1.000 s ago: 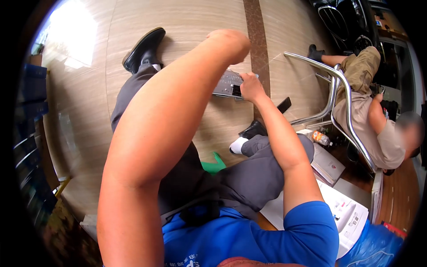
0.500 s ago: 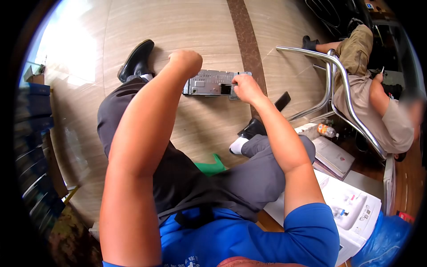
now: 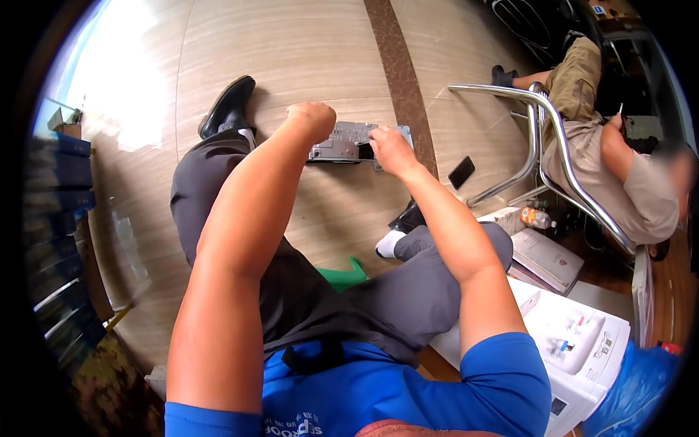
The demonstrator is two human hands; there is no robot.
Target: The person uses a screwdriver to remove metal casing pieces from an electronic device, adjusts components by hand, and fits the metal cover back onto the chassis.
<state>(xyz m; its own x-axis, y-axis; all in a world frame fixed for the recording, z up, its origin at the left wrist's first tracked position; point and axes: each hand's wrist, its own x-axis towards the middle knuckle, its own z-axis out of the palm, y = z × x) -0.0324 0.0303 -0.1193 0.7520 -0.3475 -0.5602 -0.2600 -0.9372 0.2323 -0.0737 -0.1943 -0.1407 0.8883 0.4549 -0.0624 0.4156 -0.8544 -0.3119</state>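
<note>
A flat silver metal chassis (image 3: 342,137), with rows of small slots and a dark square opening, is in front of me between my feet. At its left end my left hand (image 3: 314,120) is closed over the corner, its fingertips hidden behind the fist. My right hand (image 3: 393,149) is closed in a pinch at the dark opening near the right end. Whatever lies between those fingertips is too small and hidden to name.
A black phone (image 3: 461,172) lies on the tiled floor. At right are a metal-framed chair (image 3: 553,138), a seated person (image 3: 590,153), a bottle (image 3: 535,217), books (image 3: 547,258) and a white appliance (image 3: 591,357). A green object (image 3: 346,277) is between my legs; blue boxes (image 3: 65,175) are stacked at left.
My right hand has shifted slightly left along the chassis, covering more of the dark opening. The phone, partly covered by my forearm before, shows fully. The view has shifted a little.
</note>
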